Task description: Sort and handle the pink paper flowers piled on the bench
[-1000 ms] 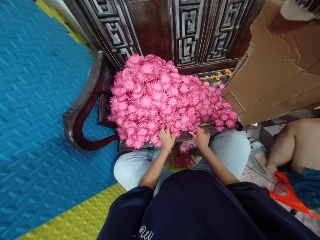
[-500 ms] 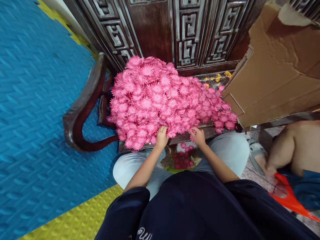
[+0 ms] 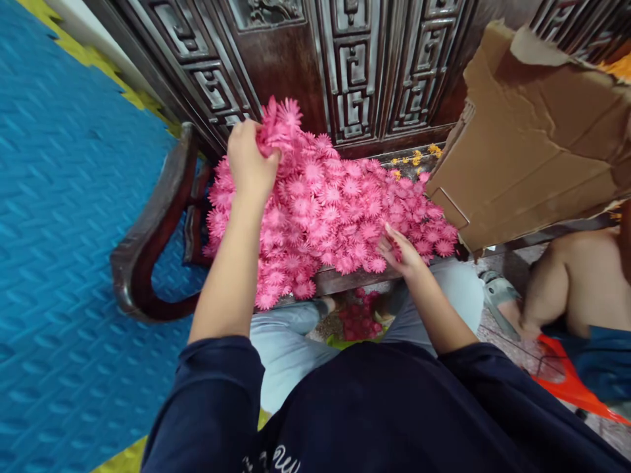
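The left hand (image 3: pixel 250 161) has gone up from the near edge of the pile to its far top, and now it holds a bunch of pink flowers (image 3: pixel 277 125) there. The right hand (image 3: pixel 401 249) has moved a little to the right along the near edge.

The fingers (image 3: pixel 241 135) of the left hand are curled tight around the bunch, so the hand is closed on it. The bunch sticks up above the big pile of pink flowers (image 3: pixel 340 210). The right hand lies on the near side of the pile with its fingers (image 3: pixel 394 233) a bit apart and loosely bent. They touch the flowers, and a bit of pink shows in the palm, but I cannot tell if they grip anything.

The pile sits on a dark wooden seat (image 3: pixel 345 279) with a curved armrest (image 3: pixel 148 230) on the left. There are too many pink flowers to count. There are a few small yellow flowers (image 3: pixel 419 156) behind the pile, by the carved wooden back (image 3: pixel 345 72). More pink flowers (image 3: pixel 359 315) lie on the floor between the person's knees.

There is one torn cardboard box (image 3: pixel 532 151) just right of the pile. There is one blue floor mat (image 3: pixel 59 217) on the left. Another person's bare leg (image 3: pixel 566 282) is at the right, near something orange (image 3: pixel 562 381).
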Demonstrator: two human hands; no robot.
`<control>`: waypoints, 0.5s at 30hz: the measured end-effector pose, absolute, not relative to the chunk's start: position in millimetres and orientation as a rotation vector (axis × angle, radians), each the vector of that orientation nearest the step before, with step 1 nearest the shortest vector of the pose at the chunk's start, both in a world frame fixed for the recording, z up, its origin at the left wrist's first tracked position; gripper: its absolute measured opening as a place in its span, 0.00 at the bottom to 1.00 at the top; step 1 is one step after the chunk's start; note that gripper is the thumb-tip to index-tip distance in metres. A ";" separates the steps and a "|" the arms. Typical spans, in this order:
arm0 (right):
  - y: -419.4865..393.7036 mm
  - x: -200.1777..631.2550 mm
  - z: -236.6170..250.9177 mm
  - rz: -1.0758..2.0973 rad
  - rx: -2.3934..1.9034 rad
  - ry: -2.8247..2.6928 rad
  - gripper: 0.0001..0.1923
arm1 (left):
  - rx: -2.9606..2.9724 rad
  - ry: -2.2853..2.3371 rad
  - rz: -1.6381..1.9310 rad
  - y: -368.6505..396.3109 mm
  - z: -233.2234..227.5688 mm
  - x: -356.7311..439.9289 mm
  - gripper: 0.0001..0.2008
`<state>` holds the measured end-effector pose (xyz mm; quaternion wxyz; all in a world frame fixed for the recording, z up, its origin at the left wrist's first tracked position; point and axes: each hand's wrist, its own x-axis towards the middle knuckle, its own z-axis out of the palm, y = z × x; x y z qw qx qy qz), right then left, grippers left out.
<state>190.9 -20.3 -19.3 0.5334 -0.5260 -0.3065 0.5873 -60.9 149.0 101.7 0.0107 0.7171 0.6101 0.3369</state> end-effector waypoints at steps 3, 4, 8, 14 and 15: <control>-11.7 181.7 -2.3 1.579 -1.056 -0.765 0.24 | 2.110 2.039 0.779 175.0 106.7 -66.1 0.24; -8.9 177.9 0.5 1.624 -1.013 -0.771 0.25 | 2.073 2.053 0.804 176.9 104.4 -68.0 0.27; 4.2 161.7 2.7 1.662 -1.017 -0.834 0.22 | 1.959 1.877 1.313 160.3 95.5 -70.6 0.28; 19.6 134.6 10.8 1.052 -1.278 -0.953 0.18 | 1.759 1.652 1.503 75.5 80.5 -28.7 0.15; 19.9 131.1 13.9 0.976 -1.298 -0.974 0.18 | 1.701 1.556 1.426 60.0 73.9 -18.8 0.12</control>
